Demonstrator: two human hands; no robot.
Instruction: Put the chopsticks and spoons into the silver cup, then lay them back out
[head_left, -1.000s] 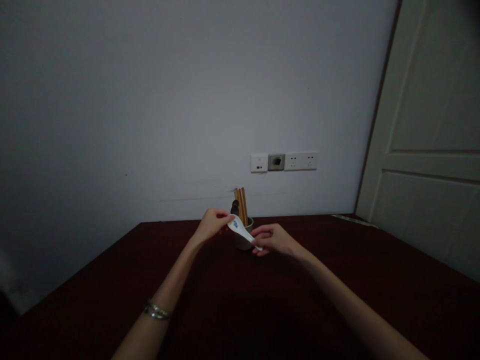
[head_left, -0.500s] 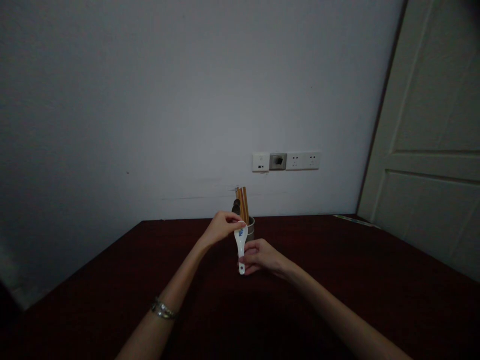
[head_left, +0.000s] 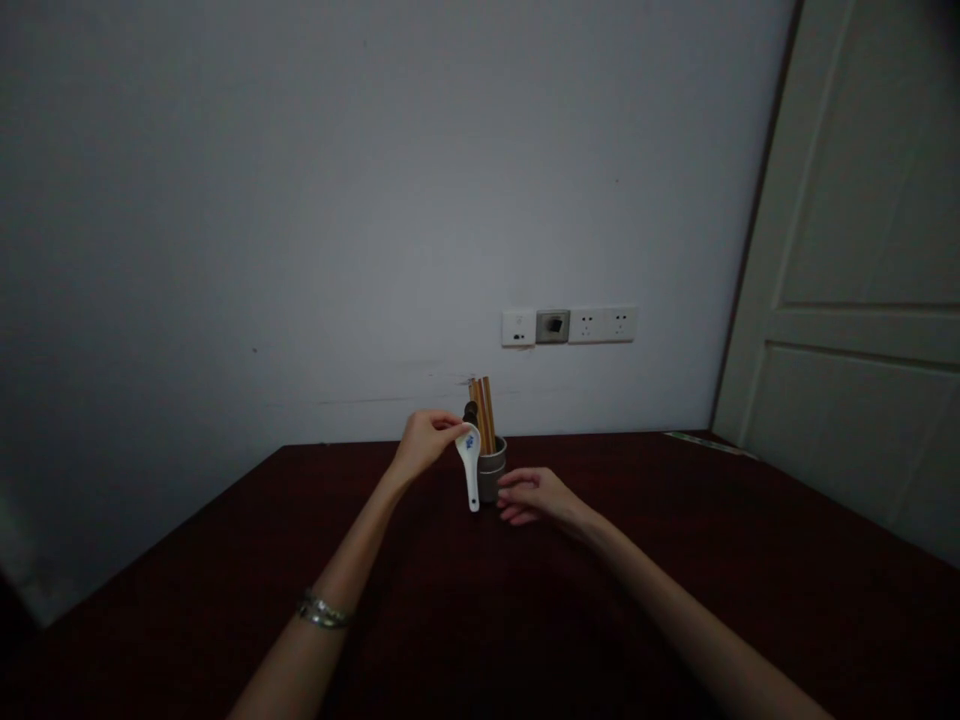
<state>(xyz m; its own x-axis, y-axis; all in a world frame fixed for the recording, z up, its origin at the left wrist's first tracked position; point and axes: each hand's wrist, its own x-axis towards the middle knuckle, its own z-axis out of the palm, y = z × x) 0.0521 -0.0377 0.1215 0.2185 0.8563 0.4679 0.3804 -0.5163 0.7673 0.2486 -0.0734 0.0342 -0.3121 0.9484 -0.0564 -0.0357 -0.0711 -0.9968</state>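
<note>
My left hand (head_left: 429, 442) pinches a white soup spoon (head_left: 471, 468) by the rim of its bowl. The spoon hangs with its handle pointing down, and a blue pattern shows in the bowl. Just behind it stands a grey cylindrical holder (head_left: 492, 475) with several wooden chopsticks (head_left: 484, 415) upright in it. A dark, rounded object (head_left: 470, 412) sticks up at the holder's left side, partly hidden by the spoon and my left hand. My right hand (head_left: 536, 497) is beside the holder's lower right, fingers apart and holding nothing; whether it touches the holder I cannot tell.
The dark red table (head_left: 615, 580) reaches back to a pale wall (head_left: 360, 220). Sockets and switches (head_left: 570, 326) sit on the wall above the table. At the right is a panelled door (head_left: 847, 250), with a thin patterned strip (head_left: 709, 442) near the table's back right edge.
My right hand has let go of the spoon's handle and moved to the right. My left hand has carried the spoon slightly up and left, uncovering more of the holder.
</note>
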